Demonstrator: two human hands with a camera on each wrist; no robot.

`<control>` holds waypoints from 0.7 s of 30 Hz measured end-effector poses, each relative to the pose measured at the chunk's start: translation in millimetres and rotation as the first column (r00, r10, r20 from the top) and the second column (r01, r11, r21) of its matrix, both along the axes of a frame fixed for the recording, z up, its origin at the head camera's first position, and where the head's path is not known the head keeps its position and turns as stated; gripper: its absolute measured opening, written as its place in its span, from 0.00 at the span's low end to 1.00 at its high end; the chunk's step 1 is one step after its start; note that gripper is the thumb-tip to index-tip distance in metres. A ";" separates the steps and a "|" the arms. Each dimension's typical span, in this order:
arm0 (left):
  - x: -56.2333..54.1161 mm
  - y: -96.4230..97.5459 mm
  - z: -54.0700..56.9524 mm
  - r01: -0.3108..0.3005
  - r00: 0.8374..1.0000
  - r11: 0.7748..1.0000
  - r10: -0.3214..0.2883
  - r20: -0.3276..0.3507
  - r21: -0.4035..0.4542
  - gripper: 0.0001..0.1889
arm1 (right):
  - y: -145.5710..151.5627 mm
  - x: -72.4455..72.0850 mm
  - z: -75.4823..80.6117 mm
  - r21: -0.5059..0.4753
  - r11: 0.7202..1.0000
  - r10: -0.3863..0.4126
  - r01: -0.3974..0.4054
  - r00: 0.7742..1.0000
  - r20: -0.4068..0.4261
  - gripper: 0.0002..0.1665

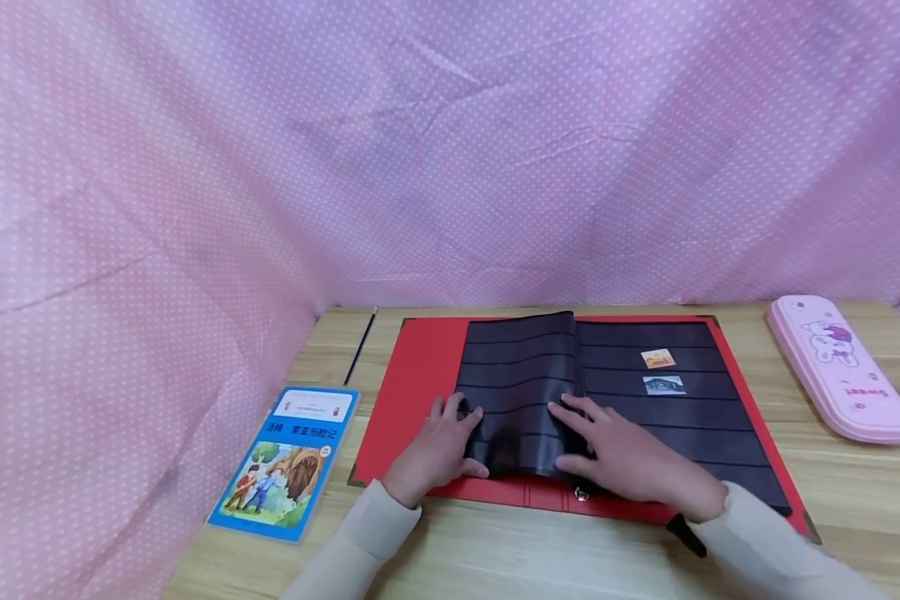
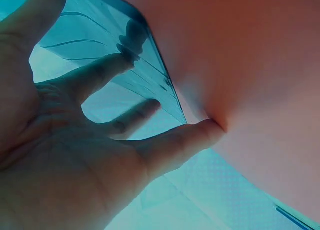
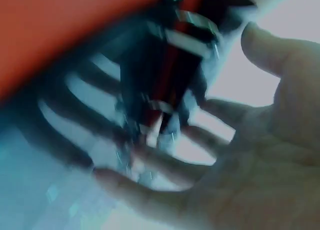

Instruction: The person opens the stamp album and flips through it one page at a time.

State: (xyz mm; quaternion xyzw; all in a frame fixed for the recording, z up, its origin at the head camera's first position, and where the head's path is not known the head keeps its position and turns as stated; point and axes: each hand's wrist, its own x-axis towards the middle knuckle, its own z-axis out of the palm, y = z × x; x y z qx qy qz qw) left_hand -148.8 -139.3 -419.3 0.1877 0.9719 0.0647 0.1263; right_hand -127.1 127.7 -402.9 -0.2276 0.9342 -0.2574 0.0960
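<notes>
A red stamp album point(image 1: 420, 367) lies spread on the wooden table in the head view. Its curved black stock page point(image 1: 521, 358) bulges up over the left side. My left hand point(image 1: 438, 446) rests at that page's lower left edge, fingers spread; the left wrist view shows its fingertips against the glossy sheet and red cover. Near the spine, my right hand point(image 1: 622, 454) touches the page's right part with extended fingers. Metal binder rings point(image 3: 195, 39) appear blurred beside it in the right wrist view. Two stamps, one orange point(image 1: 658, 359) and one bluish point(image 1: 663, 386), sit on the right-hand black page point(image 1: 690, 425).
Left of the album are a blue picture-covered book point(image 1: 292, 442) and a dark pencil point(image 1: 360, 346). A pink pencil case point(image 1: 840, 367) lies at the right. Behind the table hangs a pink dotted cloth point(image 1: 450, 167). Something black point(image 1: 687, 536) shows by the right sleeve.
</notes>
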 end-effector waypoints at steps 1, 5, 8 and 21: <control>-0.3 0.5 -0.1 -0.014 1.000 1.000 0.014 0.014 0.002 0.44 | 4.0 -6.6 1.9 -0.027 1.000 0.008 -0.008 1.000 0.004 0.41; -2.0 2.0 0.4 -0.063 0.997 0.998 0.063 0.052 0.002 0.44 | 20.9 -46.0 2.2 -0.117 0.993 0.008 -0.004 1.000 0.029 0.41; -2.2 1.8 0.3 -0.061 0.996 0.998 0.061 0.061 -0.013 0.45 | 28.2 -73.4 -4.9 -0.121 0.993 0.017 -0.007 0.996 0.083 0.43; 1.1 -12.7 5.3 -0.021 1.000 0.999 0.022 0.014 -0.035 0.51 | 4.1 -83.2 -4.0 0.032 0.999 0.041 -0.044 0.995 0.091 0.39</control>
